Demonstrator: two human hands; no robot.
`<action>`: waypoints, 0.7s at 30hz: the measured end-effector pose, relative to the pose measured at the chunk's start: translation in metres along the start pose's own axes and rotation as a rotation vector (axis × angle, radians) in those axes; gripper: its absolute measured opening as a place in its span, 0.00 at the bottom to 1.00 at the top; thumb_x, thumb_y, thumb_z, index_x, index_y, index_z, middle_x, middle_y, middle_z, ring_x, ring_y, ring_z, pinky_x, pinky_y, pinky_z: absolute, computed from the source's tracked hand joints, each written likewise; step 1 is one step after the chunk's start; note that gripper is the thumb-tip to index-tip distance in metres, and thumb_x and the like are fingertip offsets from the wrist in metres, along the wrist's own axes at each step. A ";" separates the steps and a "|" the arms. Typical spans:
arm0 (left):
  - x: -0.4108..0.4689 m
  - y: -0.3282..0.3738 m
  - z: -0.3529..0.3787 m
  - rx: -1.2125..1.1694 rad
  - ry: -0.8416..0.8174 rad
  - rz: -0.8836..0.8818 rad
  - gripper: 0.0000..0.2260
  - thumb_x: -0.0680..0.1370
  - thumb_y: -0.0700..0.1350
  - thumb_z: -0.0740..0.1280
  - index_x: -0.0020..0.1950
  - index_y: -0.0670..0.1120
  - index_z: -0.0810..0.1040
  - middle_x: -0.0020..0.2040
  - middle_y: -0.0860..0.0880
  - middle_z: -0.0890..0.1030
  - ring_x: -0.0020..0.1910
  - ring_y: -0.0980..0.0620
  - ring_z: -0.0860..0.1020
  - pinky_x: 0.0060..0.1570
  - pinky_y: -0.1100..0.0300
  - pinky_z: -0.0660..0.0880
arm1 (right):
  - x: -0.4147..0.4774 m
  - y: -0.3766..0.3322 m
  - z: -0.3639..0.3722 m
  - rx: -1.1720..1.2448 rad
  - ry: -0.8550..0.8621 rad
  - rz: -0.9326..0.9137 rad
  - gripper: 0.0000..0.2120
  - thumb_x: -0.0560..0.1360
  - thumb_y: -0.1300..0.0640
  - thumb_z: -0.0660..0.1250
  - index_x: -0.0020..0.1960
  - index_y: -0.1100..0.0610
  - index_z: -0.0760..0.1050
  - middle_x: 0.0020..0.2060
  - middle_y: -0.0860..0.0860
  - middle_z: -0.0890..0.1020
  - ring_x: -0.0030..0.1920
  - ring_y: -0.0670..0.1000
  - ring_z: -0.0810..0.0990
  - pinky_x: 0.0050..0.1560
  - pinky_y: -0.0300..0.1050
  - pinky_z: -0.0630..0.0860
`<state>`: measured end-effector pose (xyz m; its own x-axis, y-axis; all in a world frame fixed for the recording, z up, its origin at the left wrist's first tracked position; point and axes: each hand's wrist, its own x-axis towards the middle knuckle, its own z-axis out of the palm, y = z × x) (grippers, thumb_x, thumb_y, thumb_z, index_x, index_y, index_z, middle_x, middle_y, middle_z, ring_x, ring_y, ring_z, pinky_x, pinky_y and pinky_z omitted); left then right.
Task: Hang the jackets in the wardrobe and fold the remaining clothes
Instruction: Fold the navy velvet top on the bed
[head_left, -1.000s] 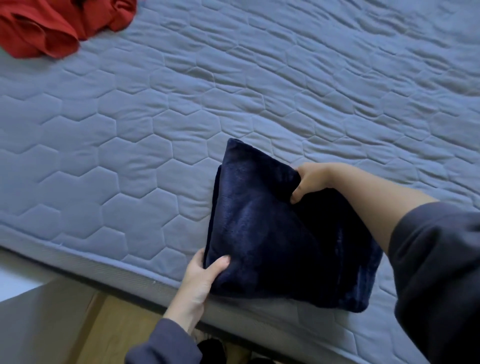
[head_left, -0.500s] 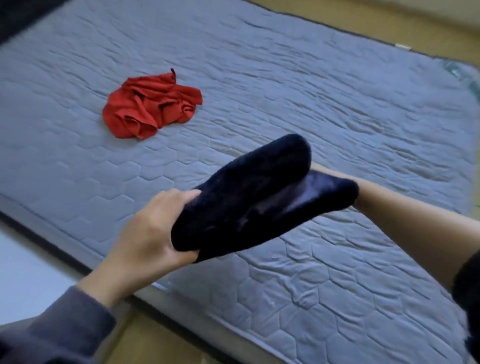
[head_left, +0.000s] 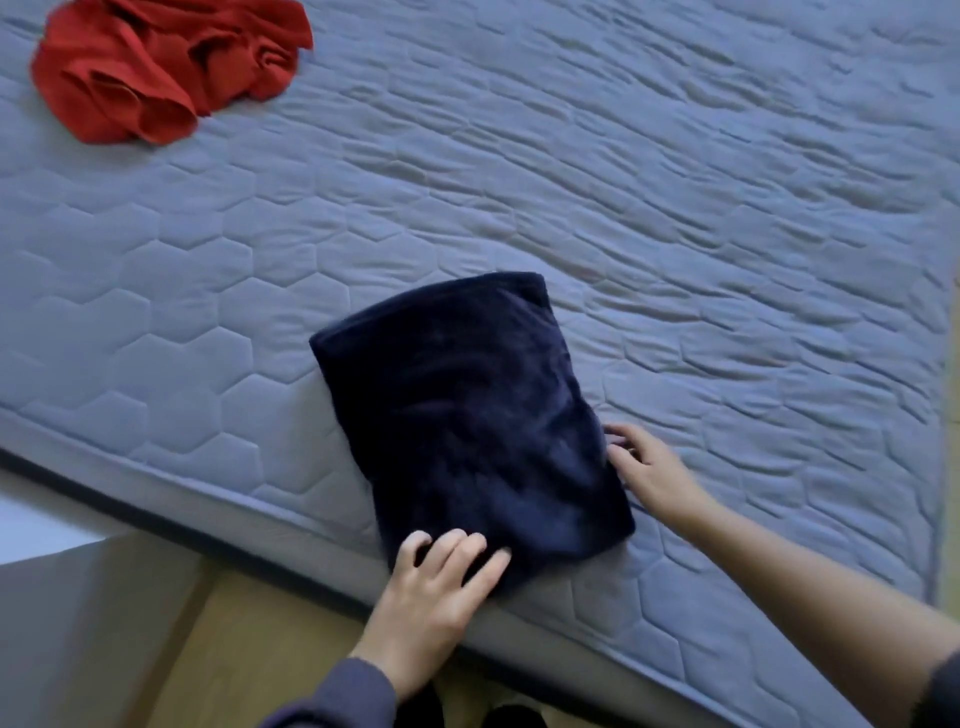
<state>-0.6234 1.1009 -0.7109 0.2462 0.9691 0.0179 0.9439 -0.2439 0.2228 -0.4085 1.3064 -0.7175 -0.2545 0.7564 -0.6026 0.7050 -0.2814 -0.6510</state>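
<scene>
- Far left, at the top, I see a red cloth. It is all bunched up on the bed, well apart from my hands.
- Low on the left is a bit of wood floor, beside the bed's edge.
- My left hand is open, with fingers nearly straight. The fingers lie on the near corner of the blue cloth. It grips nothing.
- The blue cloth is folded into a neat block. It lies flat on the bed, right by the near edge.
- My right hand is open too, with fingers spread. The tips touch the right side of the blue cloth. It looks a bit blurry.
- To the right, the grey bed top has lots of little wrinkles.
</scene>
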 end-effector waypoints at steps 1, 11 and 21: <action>0.002 0.000 -0.008 0.000 -0.021 -0.016 0.26 0.68 0.42 0.63 0.67 0.51 0.72 0.65 0.46 0.72 0.63 0.46 0.72 0.61 0.44 0.64 | -0.008 -0.004 0.001 0.075 -0.019 0.056 0.05 0.79 0.57 0.62 0.52 0.50 0.76 0.45 0.51 0.81 0.44 0.49 0.78 0.40 0.39 0.73; 0.057 0.024 -0.037 0.036 -0.239 -0.179 0.47 0.57 0.51 0.80 0.74 0.51 0.65 0.75 0.40 0.62 0.73 0.34 0.58 0.61 0.24 0.53 | -0.020 -0.039 -0.016 0.424 0.067 0.150 0.07 0.75 0.61 0.68 0.53 0.61 0.76 0.48 0.56 0.83 0.46 0.52 0.80 0.49 0.47 0.76; 0.048 0.007 -0.023 -0.053 -0.281 -0.124 0.28 0.75 0.58 0.57 0.74 0.52 0.66 0.77 0.45 0.60 0.76 0.45 0.57 0.68 0.32 0.50 | -0.038 0.015 0.046 0.556 0.412 0.420 0.25 0.67 0.47 0.76 0.55 0.59 0.72 0.48 0.55 0.79 0.47 0.51 0.78 0.46 0.48 0.75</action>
<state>-0.6095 1.1469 -0.6862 0.1882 0.9409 -0.2815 0.9596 -0.1150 0.2569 -0.4188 1.2467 -0.7258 0.2991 0.6489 -0.6996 0.2276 -0.7606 -0.6081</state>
